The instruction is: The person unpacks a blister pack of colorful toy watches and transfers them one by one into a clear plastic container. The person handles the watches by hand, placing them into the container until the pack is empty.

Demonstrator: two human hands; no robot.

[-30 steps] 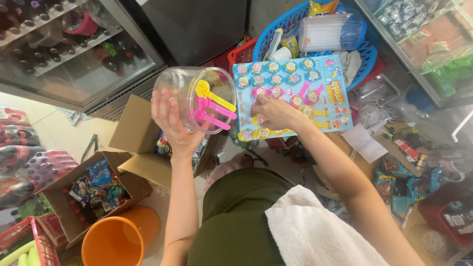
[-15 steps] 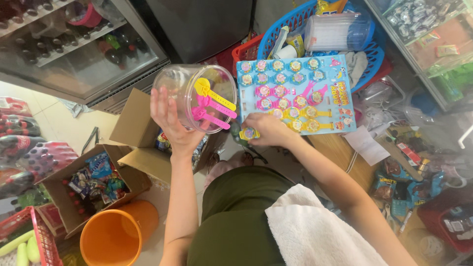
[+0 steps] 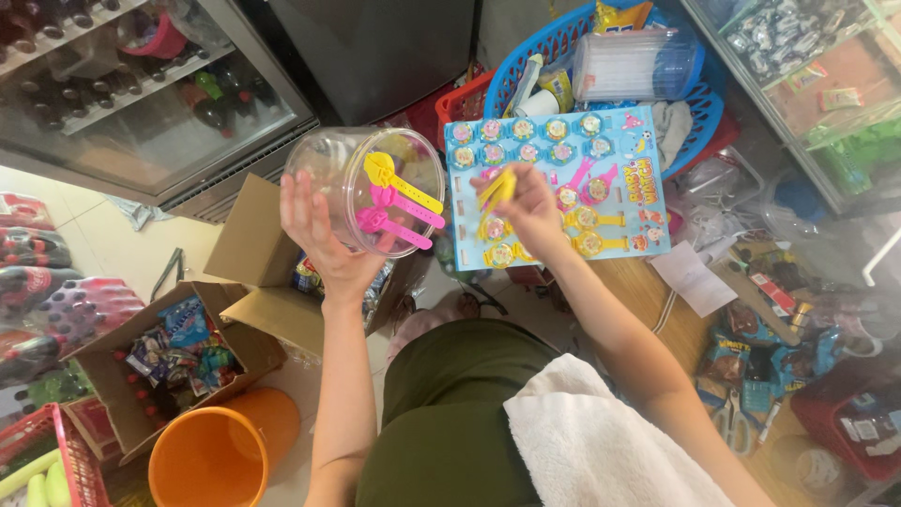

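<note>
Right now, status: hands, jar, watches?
Left hand cradles clear jar, mouth tipped toward the card. Right hand pinches a yellow toy watch above the blue card. Pink and yellow watches in jar. Gap between hand and jar open.

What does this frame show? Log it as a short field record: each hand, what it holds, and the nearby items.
left hand: holds a clear plastic jar tilted on its side, mouth facing the card
jar contents: yellow and pink toy watches
right hand: grip shut on a yellow toy watch, lifted above the card
card: blue display card with rows of toy watches, some slots bare
behind card: blue basket
floor, left: open cardboard box of snacks, orange bucket
lap: white towel
</note>
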